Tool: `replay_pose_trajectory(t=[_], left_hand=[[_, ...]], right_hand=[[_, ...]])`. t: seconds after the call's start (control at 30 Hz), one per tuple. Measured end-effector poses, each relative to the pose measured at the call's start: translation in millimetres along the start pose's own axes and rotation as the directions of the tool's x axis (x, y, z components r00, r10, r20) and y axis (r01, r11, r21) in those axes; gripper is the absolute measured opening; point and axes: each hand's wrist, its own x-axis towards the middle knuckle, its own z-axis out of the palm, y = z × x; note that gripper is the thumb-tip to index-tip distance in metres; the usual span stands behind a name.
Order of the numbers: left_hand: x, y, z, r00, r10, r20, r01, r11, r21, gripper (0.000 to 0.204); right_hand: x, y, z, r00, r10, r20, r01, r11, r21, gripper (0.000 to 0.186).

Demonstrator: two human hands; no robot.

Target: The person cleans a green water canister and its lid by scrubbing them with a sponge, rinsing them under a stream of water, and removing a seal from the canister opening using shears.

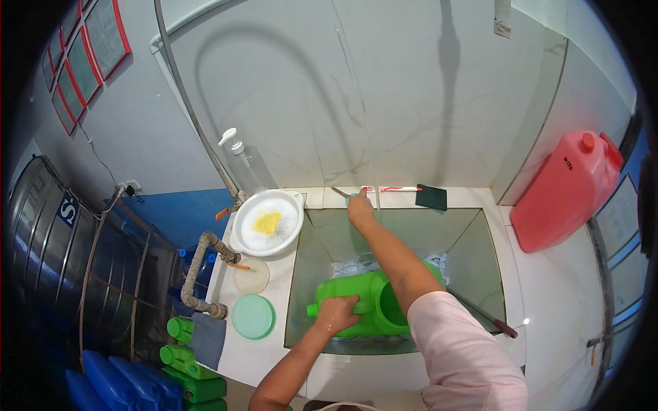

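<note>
A green plastic jerrycan with a large round opening lies on its side in the sink. My left hand is closed round its handle. Reaching over the sink, my right hand is at the back ledge with its fingers bent. Beside those fingers are a thin grey blade-like piece and a bit of turquoise, partly hidden by the hand. A red and white toothbrush lies just right of the fingertips, close to a dark green scouring pad. What the right fingers grip is unclear.
Left of the sink stand a white basin with suds and a yellow sponge, a pump bottle and a mint lid. A dark-handled tool crosses the sink's right corner. A pink jerrycan stands at right.
</note>
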Motion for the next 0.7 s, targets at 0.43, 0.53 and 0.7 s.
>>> replay_pose_trajectory(t=[0.43, 0.53, 0.7], left_hand=[[-16.8, 14.7, 12.6, 0.989, 0.1, -0.108, -0.103, 0.995, -0.019, 0.022], [-22.7, 13.2, 2.6, 0.979, 0.044, -0.201, -0.051, 0.998, -0.03, 0.021], [-29.4, 16.4, -90.6, 0.943, -0.128, -0.307, 0.116, 0.992, -0.058, 0.022]], right_hand=[[-18.5, 80.0, -35.0, 0.571, 0.023, 0.821, -0.39, 0.888, 0.246, 0.02], [-23.3, 120.3, -54.8, 0.608, 0.088, 0.789, -0.173, 0.985, 0.024, 0.021], [-74.3, 199.8, -116.0, 0.769, 0.052, 0.637, -0.173, 0.976, 0.13, 0.023]])
